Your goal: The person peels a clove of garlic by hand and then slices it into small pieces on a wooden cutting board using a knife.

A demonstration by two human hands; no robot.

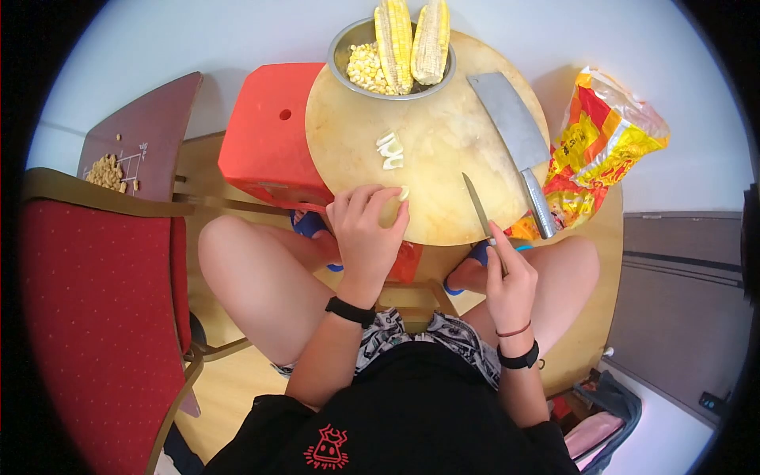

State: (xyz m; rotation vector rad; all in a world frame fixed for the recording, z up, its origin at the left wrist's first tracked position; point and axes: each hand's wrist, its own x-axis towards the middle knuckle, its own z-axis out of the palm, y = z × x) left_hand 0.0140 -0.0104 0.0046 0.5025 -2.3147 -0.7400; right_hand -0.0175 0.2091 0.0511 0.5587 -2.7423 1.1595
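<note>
Between the fingertips of my left hand is a small pale piece that looks like a garlic clove, at the near left of the round cutting board. My right hand is wrapped round the handle of a small knife. Its narrow blade points away from me over the board, apart from the clove. Several pale cut garlic pieces lie on the board beyond my left hand. A wide cleaver rests along the board's right side, its handle over the near right edge.
A metal bowl with two corn cobs and loose corn kernels stands at the far edge. Left are a red stool and a red chair. A bright snack bag stands at the right.
</note>
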